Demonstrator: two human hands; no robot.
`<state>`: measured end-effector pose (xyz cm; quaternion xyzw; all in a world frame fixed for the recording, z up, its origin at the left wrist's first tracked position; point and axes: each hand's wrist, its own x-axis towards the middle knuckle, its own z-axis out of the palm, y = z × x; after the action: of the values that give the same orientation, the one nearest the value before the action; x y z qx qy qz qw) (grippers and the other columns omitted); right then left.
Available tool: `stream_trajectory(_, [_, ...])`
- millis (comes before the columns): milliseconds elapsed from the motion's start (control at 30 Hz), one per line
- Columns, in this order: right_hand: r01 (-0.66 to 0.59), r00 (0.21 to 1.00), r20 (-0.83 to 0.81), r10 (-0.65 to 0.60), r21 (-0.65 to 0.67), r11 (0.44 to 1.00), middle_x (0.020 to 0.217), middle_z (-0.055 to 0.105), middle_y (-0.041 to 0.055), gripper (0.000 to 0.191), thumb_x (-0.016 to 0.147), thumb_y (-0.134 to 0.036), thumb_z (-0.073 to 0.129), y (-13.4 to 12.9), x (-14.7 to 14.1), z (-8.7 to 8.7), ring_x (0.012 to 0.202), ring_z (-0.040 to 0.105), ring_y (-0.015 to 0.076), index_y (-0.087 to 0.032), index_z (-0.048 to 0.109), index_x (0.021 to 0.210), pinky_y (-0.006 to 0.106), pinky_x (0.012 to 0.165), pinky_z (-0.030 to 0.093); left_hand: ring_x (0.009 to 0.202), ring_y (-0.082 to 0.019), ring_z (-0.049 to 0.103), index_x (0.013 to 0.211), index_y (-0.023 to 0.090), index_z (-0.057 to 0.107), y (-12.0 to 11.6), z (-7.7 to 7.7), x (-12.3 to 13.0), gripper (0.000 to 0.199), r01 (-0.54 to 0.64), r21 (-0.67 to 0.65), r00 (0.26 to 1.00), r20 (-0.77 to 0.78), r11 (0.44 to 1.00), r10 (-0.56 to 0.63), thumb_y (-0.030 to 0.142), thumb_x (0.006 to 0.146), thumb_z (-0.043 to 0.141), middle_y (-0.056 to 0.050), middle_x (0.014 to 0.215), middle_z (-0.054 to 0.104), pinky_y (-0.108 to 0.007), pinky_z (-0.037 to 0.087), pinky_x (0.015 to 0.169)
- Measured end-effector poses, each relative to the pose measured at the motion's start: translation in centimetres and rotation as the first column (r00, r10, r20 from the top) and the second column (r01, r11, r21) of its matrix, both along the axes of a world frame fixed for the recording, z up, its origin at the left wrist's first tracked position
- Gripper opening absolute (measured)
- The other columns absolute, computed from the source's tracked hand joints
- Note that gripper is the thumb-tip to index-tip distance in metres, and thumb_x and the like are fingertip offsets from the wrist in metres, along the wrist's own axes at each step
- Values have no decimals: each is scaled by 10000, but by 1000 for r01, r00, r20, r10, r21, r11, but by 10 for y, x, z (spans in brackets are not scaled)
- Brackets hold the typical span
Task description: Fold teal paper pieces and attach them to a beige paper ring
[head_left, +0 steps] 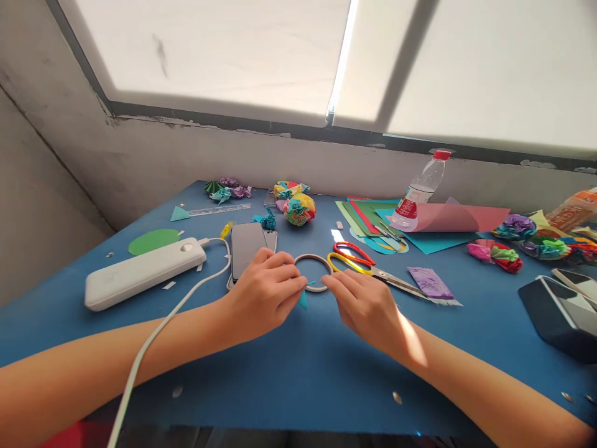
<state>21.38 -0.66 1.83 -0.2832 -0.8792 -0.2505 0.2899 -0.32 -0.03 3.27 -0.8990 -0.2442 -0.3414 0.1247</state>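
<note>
My left hand [270,289] is closed in a pinch, with a small piece of teal paper [303,300] at its fingertips. Just beyond it a thin greyish ring [313,256], like a narrow roll of tape, is on or just above the blue table. My right hand [361,302] has its fingers pressed together at the ring's right edge, gripping it there. Right behind that hand lie scissors [353,261] with red and yellow handles, blades pointing right. A phone [249,242] lies beside my left hand, partly covered by it.
A white power bank [145,274] lies left, its white cable [161,326] crossing over my left forearm. Behind are a colourful paper ball [299,210], coloured sheets [443,241] and a red-capped bottle [422,186]. A purple packet [431,283] and a black box [557,317] lie right.
</note>
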Motion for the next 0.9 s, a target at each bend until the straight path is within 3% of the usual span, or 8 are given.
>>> stream_trajectory(133, [-20,999,-40,16,-92,996,767,627,54,236,856,-16,379,-3,-5,-4,681,546,144,-122,561,962,266,594,390,819,-191,559,816,154,620,-1,-4,0,158,-13,110,999,-45,994,19,90,881,491,-20,735,671,-342,349,711])
stream_trajectory(300, [-67,997,44,64,84,994,831,652,64,176,878,-79,467,-8,-9,1,697,556,146,-110,558,1025,278,628,406,804,-182,559,829,153,611,-4,-4,0,141,-1,109,999,-37,994,5,105,887,490,-18,737,664,-340,363,707])
stream_trajectory(433, [-99,994,58,94,98,990,755,649,60,134,882,-77,471,-15,-8,4,653,558,135,-101,590,939,260,613,415,825,-204,565,883,96,600,-11,-6,0,150,63,212,994,-96,975,-43,46,873,458,-56,760,660,-361,383,720])
stream_trajectory(567, [-93,994,-74,85,-119,989,789,658,57,189,904,-86,414,-20,-7,4,685,573,131,-145,593,916,244,631,424,773,-205,575,928,68,600,-15,-5,2,180,77,370,995,-94,926,-45,29,882,430,-71,747,666,-359,397,701])
stream_trajectory(733, [-132,962,-274,-6,-481,867,762,643,24,167,912,-135,452,-20,-8,4,668,569,105,-172,593,831,213,611,406,797,-199,606,904,75,631,-16,-7,3,171,104,464,987,-154,880,-35,50,884,463,-77,765,675,-353,392,718])
stream_trajectory(833, [-118,958,-279,-61,-581,805,750,634,-1,130,901,-146,492,-20,-8,7,660,557,92,-181,590,824,202,607,394,840,-204,610,904,70,649,-15,-10,3,151,125,513,977,-215,849,-14,70,874,501,-96,821,688,-348,382,722])
stream_trajectory(900, [-85,972,-228,-56,-565,821,752,631,-1,136,911,-150,477,-19,-7,8,660,552,92,-179,589,840,203,598,387,841,-204,610,905,62,649,-15,-10,4,150,128,525,973,-232,841,-3,70,875,502,-103,830,690,-347,375,723])
